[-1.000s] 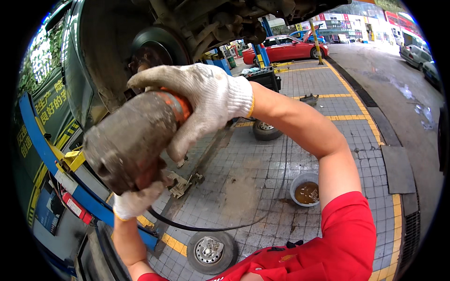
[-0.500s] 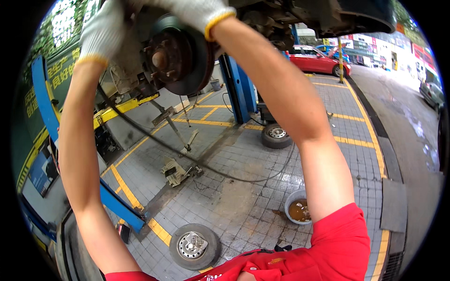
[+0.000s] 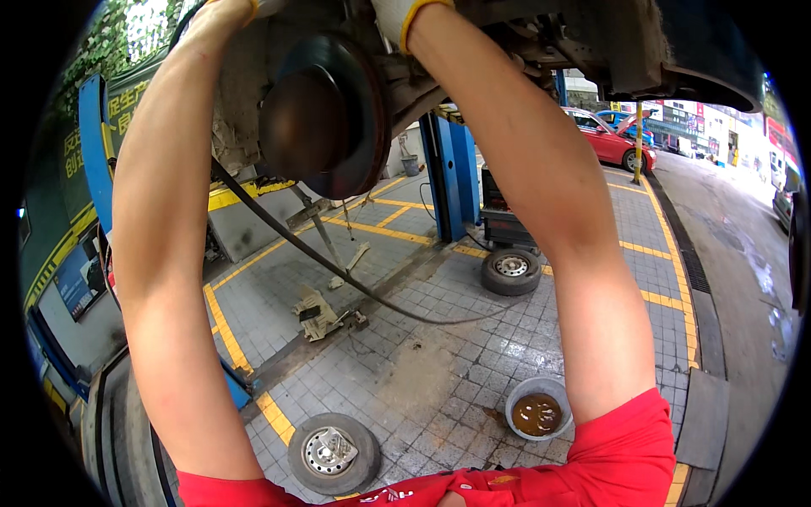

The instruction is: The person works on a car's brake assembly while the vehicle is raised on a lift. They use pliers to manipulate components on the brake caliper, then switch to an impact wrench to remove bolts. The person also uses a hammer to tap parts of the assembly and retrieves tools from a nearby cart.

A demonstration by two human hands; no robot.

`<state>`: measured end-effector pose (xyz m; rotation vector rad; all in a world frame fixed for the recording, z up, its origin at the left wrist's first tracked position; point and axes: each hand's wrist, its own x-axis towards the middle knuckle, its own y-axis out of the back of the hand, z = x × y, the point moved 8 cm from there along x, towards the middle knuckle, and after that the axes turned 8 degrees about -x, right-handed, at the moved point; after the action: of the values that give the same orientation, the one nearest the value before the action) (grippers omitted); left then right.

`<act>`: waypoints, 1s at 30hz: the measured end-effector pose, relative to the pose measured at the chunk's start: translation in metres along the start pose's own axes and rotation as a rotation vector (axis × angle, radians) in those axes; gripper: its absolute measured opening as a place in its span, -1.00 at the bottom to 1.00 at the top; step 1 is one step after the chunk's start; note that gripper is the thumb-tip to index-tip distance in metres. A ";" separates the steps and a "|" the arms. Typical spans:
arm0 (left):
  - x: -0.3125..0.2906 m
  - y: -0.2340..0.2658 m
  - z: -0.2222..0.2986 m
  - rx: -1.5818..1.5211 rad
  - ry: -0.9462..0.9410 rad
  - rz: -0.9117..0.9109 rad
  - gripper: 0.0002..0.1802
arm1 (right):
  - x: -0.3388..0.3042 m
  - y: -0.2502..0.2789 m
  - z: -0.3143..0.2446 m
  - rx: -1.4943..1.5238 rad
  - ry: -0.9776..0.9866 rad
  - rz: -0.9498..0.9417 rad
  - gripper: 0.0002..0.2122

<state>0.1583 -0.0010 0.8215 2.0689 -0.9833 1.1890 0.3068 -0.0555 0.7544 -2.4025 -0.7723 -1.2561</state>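
Both my arms are raised to the underside of a lifted car. A white glove with a yellow cuff covers my left hand (image 3: pixel 265 8); only a sliver of it shows at the top edge. My right hand (image 3: pixel 394 19), gloved alike, is also cut off by that edge, above and right of the brake disc (image 3: pixel 368 110). The fingers of both hands are out of view, so what they hold is hidden. Between my forearms is the wheel hub (image 3: pixel 296 127), smeared by motion, its studs not distinct. A dark hose (image 3: pixel 283 230) passes by my left forearm and sags across the view.
Blue lift posts (image 3: pixel 445 173) flank the bay. On the tiled floor lie a wheel (image 3: pixel 365 439), a second wheel (image 3: pixel 513 272) and a lift-arm piece (image 3: pixel 317 317). A grey basin (image 3: pixel 513 404) with brown liquid stands at the right. A red car (image 3: pixel 608 144) is parked beyond.
My hands have moved up, mostly out of the picture. The hub, with distinct studs before, is now blurred as if turning. The whole view has shifted slightly.
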 end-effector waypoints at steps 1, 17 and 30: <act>-0.002 -0.006 0.002 -0.028 0.005 -0.040 -0.54 | 0.001 -0.001 0.010 -0.024 -0.054 0.076 -0.19; 0.009 -0.048 0.009 -0.128 0.024 -0.128 -0.28 | 0.026 -0.013 0.044 0.270 0.080 -0.095 -0.59; 0.008 -0.069 -0.008 -0.183 0.087 -0.025 -0.15 | 0.028 -0.021 0.046 0.307 0.046 -0.121 -0.64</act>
<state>0.2130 0.0425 0.8255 1.8666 -0.9835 1.1226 0.3370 -0.0069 0.7523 -2.1027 -1.0280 -1.1372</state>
